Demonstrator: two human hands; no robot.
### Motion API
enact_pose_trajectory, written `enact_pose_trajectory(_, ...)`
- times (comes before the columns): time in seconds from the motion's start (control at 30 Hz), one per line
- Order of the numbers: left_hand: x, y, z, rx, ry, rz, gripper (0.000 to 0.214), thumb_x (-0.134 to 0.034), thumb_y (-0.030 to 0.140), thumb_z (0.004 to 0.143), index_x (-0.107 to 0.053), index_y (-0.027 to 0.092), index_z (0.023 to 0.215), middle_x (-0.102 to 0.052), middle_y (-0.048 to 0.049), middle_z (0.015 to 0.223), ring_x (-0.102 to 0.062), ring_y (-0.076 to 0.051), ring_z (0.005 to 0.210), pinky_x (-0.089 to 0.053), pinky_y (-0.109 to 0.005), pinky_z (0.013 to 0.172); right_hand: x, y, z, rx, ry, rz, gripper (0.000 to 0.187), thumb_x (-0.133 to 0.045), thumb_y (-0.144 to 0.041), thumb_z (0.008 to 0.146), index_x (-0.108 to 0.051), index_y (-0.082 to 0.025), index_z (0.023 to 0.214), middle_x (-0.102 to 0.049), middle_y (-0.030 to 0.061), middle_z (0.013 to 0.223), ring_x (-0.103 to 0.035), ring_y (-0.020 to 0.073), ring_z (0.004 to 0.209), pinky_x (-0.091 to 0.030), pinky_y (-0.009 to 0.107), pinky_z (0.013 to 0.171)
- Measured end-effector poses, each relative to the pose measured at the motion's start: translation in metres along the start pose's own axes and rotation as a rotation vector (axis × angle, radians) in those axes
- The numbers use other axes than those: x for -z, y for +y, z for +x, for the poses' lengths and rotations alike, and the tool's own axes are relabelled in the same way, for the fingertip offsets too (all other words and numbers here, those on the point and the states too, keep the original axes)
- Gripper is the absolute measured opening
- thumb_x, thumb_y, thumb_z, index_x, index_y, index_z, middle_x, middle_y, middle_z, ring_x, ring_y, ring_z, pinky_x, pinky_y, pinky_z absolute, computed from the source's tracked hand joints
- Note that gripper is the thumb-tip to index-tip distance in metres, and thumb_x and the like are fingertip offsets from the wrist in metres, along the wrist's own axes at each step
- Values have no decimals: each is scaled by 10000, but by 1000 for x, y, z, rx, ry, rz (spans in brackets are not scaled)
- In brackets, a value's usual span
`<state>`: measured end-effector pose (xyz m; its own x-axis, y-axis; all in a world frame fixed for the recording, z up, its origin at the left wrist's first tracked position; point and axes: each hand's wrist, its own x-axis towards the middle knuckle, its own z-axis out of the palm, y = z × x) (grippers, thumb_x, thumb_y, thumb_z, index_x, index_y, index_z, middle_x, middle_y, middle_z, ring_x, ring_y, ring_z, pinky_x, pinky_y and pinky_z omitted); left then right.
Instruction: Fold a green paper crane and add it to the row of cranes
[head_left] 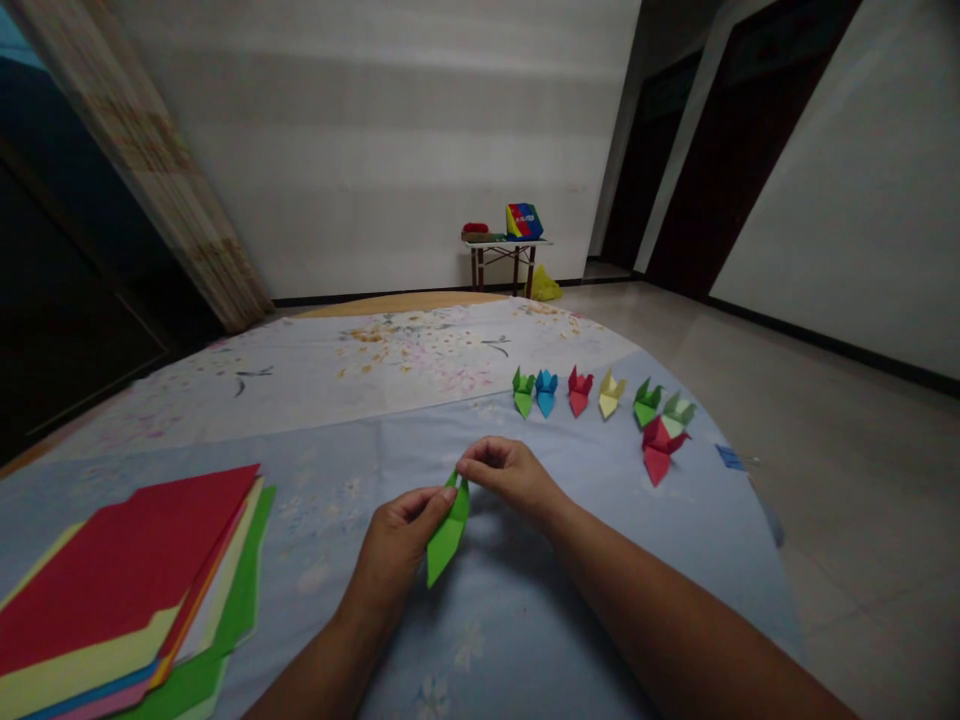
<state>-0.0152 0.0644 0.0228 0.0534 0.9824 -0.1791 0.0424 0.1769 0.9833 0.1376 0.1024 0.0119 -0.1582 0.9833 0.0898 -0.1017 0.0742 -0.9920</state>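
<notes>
A folded green paper piece (448, 532), long and pointed, hangs above the cloth-covered table (525, 620). My left hand (397, 545) pinches its upper left edge. My right hand (510, 472) pinches its top tip from the right. Both hands are closed on the paper. A row of finished folded paper figures (579, 391) in green, blue, red and yellow lies beyond my right hand, with a red one (658, 448) lying nearer at the row's right end.
A stack of coloured paper sheets (127, 590), red on top, lies at the near left. The table's right edge drops to a tiled floor. A small table (504, 255) with a colourful box stands by the far wall. A curtain (150, 160) hangs at left.
</notes>
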Motion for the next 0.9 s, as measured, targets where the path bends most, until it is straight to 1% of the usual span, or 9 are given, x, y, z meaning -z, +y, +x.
enact_pose_trajectory(0.2,1,-4,1,-25,-45,-4,287,-708,412,642,-734,179,808,-694,-20,658,-574,-138,562,-416,-217,534,1,-2,-1,-32,-20,17,239,-702,-376,633,-628,-153,674,-580,-25,612,-480,86,553,-362,232,578)
enact_pose_trajectory(0.33,0,-3,-1,-27,-64,19,284,-705,411,643,-735,177,801,-695,-21,659,-576,-144,570,-413,-217,534,3,-1,-1,-43,-34,35,221,-697,-363,639,-634,-154,670,-567,-28,601,-467,83,553,-349,227,572)
enact_pose_trajectory(0.43,0,-2,-2,-28,-62,29,301,-706,417,636,-734,166,801,-693,-25,657,-574,-149,568,-410,-220,531,4,2,2,-36,0,62,233,-667,-383,663,-653,-154,704,-563,-23,609,-470,82,562,-360,221,579)
enact_pose_trajectory(0.5,0,-1,-1,-35,-45,28,312,-703,422,637,-731,160,804,-691,-26,660,-572,-151,571,-407,-222,531,4,4,3,-44,21,83,279,-637,-422,684,-661,-150,745,-574,-12,639,-473,78,561,-367,217,575)
enact_pose_trajectory(0.53,0,-1,0,-43,-36,26,316,-699,426,638,-730,159,804,-690,-26,661,-571,-153,573,-405,-223,531,4,5,4,-60,15,90,302,-629,-440,689,-658,-147,753,-580,-7,653,-472,74,555,-367,214,570)
enact_pose_trajectory(0.6,1,0,0,-65,-28,19,315,-692,429,644,-729,157,798,-691,-27,672,-573,-155,592,-409,-224,551,4,5,3,-102,-46,77,317,-645,-451,677,-640,-139,728,-580,-6,651,-464,67,538,-360,209,555)
enact_pose_trajectory(0.7,3,2,0,-80,-29,-2,296,-695,421,641,-726,154,762,-689,-25,674,-572,-151,615,-413,-226,589,2,5,-1,-109,-144,23,303,-681,-430,655,-603,-137,659,-542,-26,582,-437,64,518,-335,204,534)
enact_pose_trajectory(0.8,2,2,-2,-38,-47,-32,293,-713,409,621,-718,151,761,-671,-13,647,-552,-138,577,-398,-224,562,-1,3,-3,-71,-146,8,304,-690,-421,646,-580,-138,629,-521,-35,560,-416,64,514,-318,207,527)
enact_pose_trajectory(0.9,2,1,-3,6,-72,-59,294,-730,394,605,-709,147,762,-646,0,617,-524,-120,534,-377,-218,527,-3,2,-4,-57,-132,6,308,-688,-423,644,-578,-136,630,-534,-28,576,-420,67,522,-323,212,534)
